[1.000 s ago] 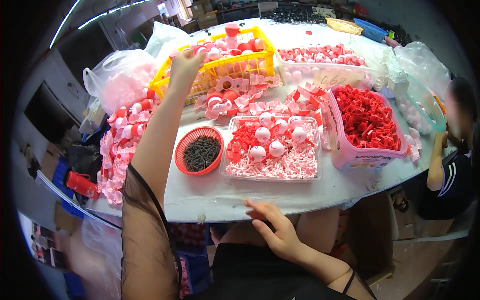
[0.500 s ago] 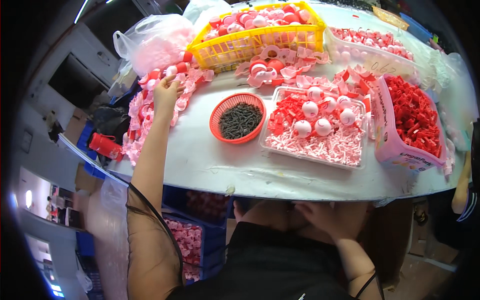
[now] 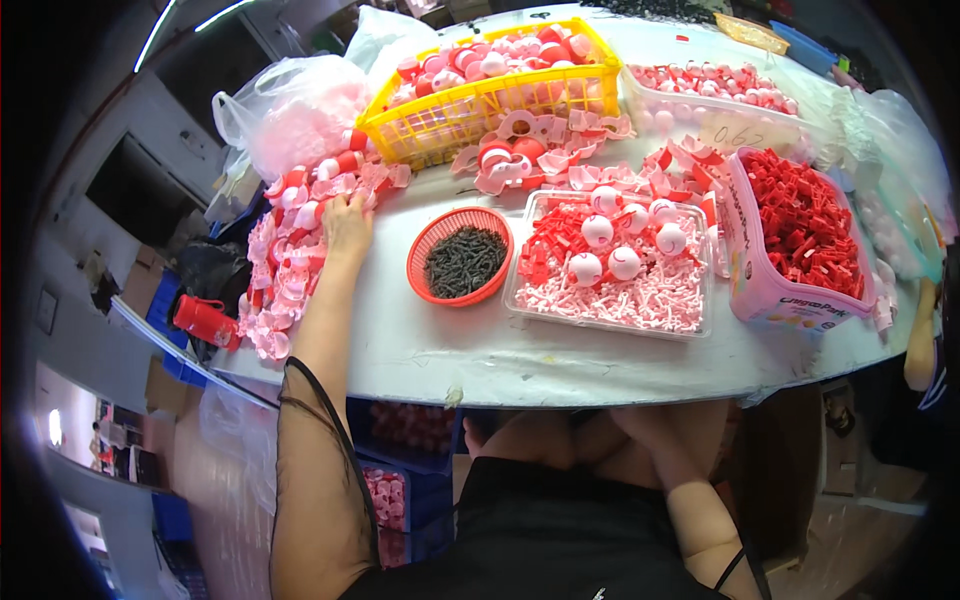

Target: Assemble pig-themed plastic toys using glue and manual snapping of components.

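Note:
My left hand (image 3: 347,222) reaches across the white table (image 3: 420,345) and lies palm down on a heap of pink and red plastic pieces (image 3: 290,265) at the table's left edge. Its fingertips are buried among the pieces, so any hold is hidden. My right hand (image 3: 632,420) is low by my lap, just under the table's front edge, with its fingers out of sight. Right of my left hand stands a round orange basket of dark screws (image 3: 462,255). Beyond that is a clear tray (image 3: 610,300) of red and pink bits with several white-and-pink balls.
A yellow basket (image 3: 480,110) of pink and red caps stands at the back, with a plastic bag (image 3: 300,115) to its left. A pink tub of red parts (image 3: 800,230) and a clear tray (image 3: 700,95) are on the right. Another person's arm (image 3: 922,330) is at the right edge. Blue crates (image 3: 400,480) sit under the table.
My left hand came back from the yellow basket to the heap of pink pieces at the left. My right hand dropped from the table's front edge to my lap.

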The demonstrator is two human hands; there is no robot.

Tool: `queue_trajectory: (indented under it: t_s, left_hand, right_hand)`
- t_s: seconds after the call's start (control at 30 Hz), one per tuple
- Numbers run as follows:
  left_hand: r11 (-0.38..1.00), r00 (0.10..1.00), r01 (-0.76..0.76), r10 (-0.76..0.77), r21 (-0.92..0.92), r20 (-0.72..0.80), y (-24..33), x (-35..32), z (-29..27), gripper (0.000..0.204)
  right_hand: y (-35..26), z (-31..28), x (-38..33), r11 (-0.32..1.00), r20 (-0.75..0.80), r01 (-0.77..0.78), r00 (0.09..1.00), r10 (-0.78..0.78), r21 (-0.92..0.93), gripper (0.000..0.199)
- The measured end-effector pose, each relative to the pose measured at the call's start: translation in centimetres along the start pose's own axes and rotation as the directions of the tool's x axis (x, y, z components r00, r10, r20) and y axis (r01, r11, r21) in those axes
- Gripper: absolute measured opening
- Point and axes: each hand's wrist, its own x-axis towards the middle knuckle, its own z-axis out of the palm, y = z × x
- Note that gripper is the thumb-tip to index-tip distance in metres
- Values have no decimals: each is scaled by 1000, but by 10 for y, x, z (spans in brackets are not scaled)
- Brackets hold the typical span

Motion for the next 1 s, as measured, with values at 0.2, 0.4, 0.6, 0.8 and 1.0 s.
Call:
queue_trajectory:
  t_s: [0.2, 0.4, 0.6, 0.8, 1.0]
  left_hand:
    - [958, 989, 26, -66, -284, -132, 30, -1, -24, 16]
    - [942, 993, 41, -2, -332, 120, 95, -44, -127, 15]
    - [920, 985, 31, 40, -390, 170, 110, -77, -178, 15]
    - [810, 993, 49, 23, -584, 115, 126, -25, -162, 19]
    - [774, 990, -32, 110, -632, 84, 164, 50, -92, 22]
  right_hand:
    - [-6, -4, -3, 964, 11, -100, 995, 101, 246, 41]
    - [-9, -7, -4, 898, -12, -7, 1000, 14, 439, 36]
    - [-18, 3, 2, 871, -114, 28, 993, 32, 491, 21]
    - [-7, 5, -2, 977, -179, 214, 960, -214, -19, 26]
    - [-19, -15, -11, 979, -29, 117, 992, -123, -165, 31]
